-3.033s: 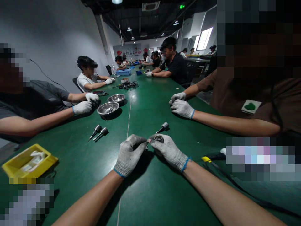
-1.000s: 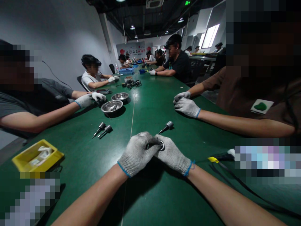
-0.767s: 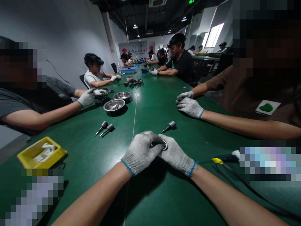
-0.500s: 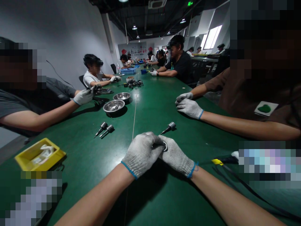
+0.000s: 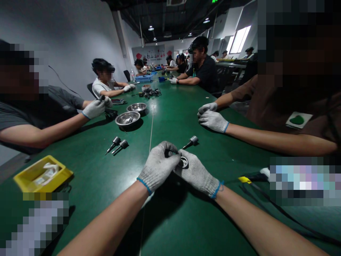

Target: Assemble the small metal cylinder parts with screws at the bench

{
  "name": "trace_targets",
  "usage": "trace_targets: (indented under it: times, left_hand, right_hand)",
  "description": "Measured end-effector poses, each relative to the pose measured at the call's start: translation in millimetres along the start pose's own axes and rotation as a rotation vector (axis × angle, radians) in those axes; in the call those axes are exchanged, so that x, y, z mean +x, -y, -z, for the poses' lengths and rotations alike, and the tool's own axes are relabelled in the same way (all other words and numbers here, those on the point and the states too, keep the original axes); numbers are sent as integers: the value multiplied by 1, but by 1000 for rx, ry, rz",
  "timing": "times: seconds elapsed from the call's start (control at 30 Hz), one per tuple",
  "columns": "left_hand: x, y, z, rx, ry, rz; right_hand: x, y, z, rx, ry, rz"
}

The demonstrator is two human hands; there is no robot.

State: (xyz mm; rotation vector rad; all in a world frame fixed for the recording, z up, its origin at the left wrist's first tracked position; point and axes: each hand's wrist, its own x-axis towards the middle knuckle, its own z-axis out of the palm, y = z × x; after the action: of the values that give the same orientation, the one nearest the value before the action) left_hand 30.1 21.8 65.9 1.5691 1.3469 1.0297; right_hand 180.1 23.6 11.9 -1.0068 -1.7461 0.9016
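Both my hands wear grey knit gloves and meet over the green table. My right hand is closed around a small round metal part, whose open end faces up. My left hand curls over it from the left, with its fingertips pinched at the part's rim; what they hold is too small to make out. Just beyond my hands lies a pointed metal piece. Two more pointed metal pieces lie to the left.
Two steel bowls stand further up the table. A yellow tray sits at the near left, and a yellow-tipped tool with a black cable at the right. Gloved co-workers' hands rest on both sides of the table.
My left hand came over onto the metal part in my right hand and stays pinched there; both hands have shifted slightly away from me. The co-worker at the left raised their hands.
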Motion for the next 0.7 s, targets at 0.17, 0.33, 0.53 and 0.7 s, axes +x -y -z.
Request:
trace_targets:
  times: [0.17, 0.33, 0.53, 0.7]
  left_hand:
    - [14, 28, 13, 82, -116, -41]
    - [18, 49, 24, 333, 181, -114]
    - [15, 49, 33, 472, 257, -230]
    - [16, 51, 33, 547, 261, -255]
  right_hand:
    - [-2, -6, 5, -18, -64, 63]
    - [0, -12, 6, -48, -143, -7]
    - [2, -12, 2, -27, -228, -33]
    - [1, -11, -2, -26, -316, -15]
